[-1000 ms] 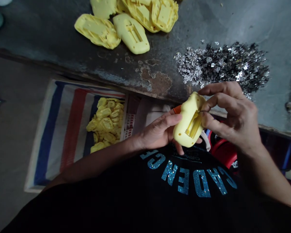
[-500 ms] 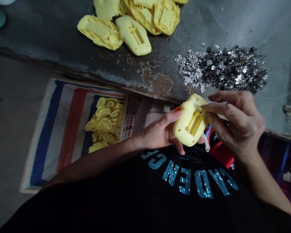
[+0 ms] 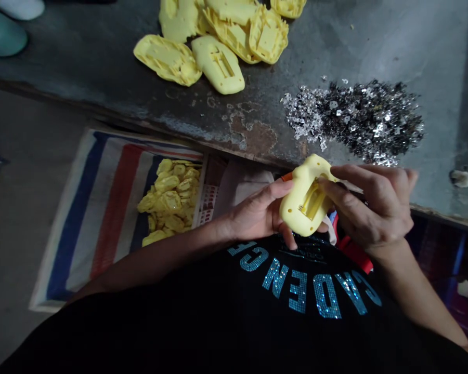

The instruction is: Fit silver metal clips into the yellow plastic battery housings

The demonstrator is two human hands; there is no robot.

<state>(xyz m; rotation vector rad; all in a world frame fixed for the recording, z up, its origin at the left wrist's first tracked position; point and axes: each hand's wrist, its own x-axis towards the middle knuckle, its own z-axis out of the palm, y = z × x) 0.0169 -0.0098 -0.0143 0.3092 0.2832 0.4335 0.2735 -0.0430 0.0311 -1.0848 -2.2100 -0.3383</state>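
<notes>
My left hand (image 3: 259, 213) grips a yellow plastic shell (image 3: 306, 200) from below, just over the near edge of the worn metal table (image 3: 101, 78). The shell's slotted recess faces up. My right hand (image 3: 368, 205) is closed against the shell's right side, thumb and forefinger pressed at the top of the recess. Whether a small metal piece sits under those fingertips is hidden. A heap of small shiny metal clips (image 3: 356, 119) lies on the table just beyond my right hand.
Several more yellow shells (image 3: 218, 39) lie in a cluster at the table's far side. Below the table's edge a striped bag (image 3: 101, 208) holds a pile of yellow parts (image 3: 171, 200). Something red (image 3: 354, 252) shows under my right hand. Teal and white objects (image 3: 3, 31) sit far left.
My right hand has dropped lower and closed in on the shell, its fingers pressing down at the recess. The small metal piece seen at the fingertips earlier no longer shows.
</notes>
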